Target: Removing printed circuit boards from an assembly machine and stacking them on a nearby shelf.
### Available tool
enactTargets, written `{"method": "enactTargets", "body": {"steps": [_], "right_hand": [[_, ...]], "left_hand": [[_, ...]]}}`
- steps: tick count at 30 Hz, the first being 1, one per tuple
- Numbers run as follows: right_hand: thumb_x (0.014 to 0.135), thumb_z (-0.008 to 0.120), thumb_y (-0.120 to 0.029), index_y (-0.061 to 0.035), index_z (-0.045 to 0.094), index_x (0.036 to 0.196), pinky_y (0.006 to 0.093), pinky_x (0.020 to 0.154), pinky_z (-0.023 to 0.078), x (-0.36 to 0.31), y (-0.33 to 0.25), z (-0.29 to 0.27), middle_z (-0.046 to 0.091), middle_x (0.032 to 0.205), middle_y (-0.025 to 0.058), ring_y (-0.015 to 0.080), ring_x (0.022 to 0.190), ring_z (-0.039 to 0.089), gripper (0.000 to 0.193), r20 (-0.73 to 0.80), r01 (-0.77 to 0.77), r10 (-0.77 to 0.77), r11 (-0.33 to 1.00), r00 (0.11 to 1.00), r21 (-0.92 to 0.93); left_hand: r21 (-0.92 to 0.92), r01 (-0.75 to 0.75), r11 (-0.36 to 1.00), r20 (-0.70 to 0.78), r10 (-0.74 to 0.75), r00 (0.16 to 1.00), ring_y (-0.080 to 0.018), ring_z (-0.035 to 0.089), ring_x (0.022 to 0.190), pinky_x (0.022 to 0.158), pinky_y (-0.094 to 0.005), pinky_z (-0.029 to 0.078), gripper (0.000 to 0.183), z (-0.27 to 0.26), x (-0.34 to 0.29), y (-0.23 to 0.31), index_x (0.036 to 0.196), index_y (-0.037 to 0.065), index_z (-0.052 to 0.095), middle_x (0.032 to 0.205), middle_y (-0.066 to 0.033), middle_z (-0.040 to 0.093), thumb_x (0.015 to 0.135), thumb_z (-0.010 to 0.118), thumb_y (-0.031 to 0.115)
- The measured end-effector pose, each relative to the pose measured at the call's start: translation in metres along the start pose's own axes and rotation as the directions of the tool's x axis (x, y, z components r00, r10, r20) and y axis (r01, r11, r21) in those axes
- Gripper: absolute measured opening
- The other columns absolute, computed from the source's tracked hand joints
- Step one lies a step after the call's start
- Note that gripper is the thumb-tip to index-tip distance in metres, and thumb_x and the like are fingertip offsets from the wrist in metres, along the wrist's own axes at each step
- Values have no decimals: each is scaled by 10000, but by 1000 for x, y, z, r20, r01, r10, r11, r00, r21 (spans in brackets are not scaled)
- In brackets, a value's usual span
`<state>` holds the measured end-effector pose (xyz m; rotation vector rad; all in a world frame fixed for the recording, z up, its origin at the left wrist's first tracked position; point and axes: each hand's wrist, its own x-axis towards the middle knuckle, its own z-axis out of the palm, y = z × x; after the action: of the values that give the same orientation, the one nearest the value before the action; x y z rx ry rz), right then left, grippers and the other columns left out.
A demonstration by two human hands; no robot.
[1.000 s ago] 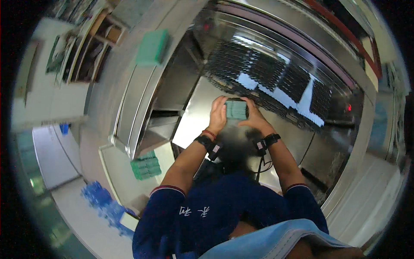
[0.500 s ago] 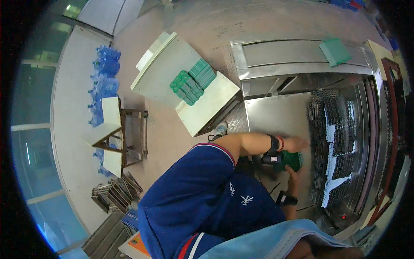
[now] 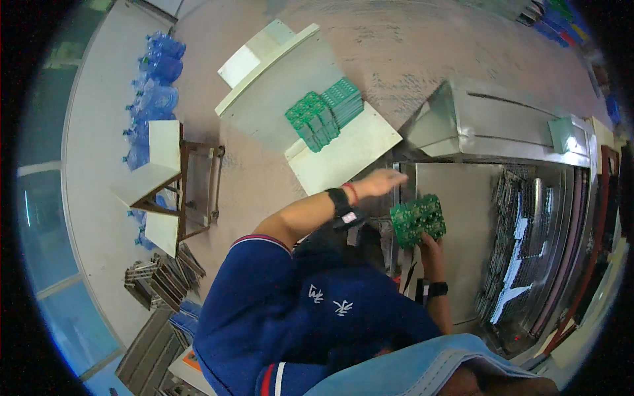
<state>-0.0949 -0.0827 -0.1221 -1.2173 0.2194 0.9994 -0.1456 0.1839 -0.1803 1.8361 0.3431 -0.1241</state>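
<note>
My right hand (image 3: 430, 248) grips a green printed circuit board (image 3: 418, 220) by its near edge, with the board's component side visible. The board is held at the left side of a steel machine bed (image 3: 459, 191). My left hand (image 3: 383, 182) is in the air up and to the left of the board, apart from it, fingers stretched out and holding nothing. Beyond it, several green circuit boards (image 3: 314, 122) stand in a row on a pale L-shaped stand (image 3: 343, 148).
A mesh conveyor (image 3: 518, 257) runs inside the steel machine on the right; a green block (image 3: 564, 135) sits on its hood (image 3: 508, 122). Blue water bottles (image 3: 158, 99) line the left wall. Nearby are an angled wooden-framed rack (image 3: 188, 178) and stacked metal frames (image 3: 162, 274).
My left hand has left the circuit board and swung left toward the stand. My right hand now holds the board alone, moved left and turned up into clearer sight. The whole view has shifted.
</note>
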Motion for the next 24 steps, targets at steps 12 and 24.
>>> {"method": "enactTargets", "body": {"steps": [12,24], "right_hand": [[839,587,-172,-37,520,1127,303,829,464,130,32,234,577,1069,47,168,967,565,325,455,138,20,941,890,-310],[830,598,-89,-73,466,1236,248,654,499,285,98,332,597,997,45,106,751,577,427,786,651,13,551,618,-522]], "left_hand": [[-944,45,328,-208,-692,692,-235,449,1098,860,-363,445,834,-127,-123,-90,1332,-12,291,1215,-171,433,829,413,642],[-405,35,914,-723,-343,600,-271,367,1229,1017,-346,289,614,-205,-54,-191,1358,-8,274,1376,-149,341,927,336,424]]}}
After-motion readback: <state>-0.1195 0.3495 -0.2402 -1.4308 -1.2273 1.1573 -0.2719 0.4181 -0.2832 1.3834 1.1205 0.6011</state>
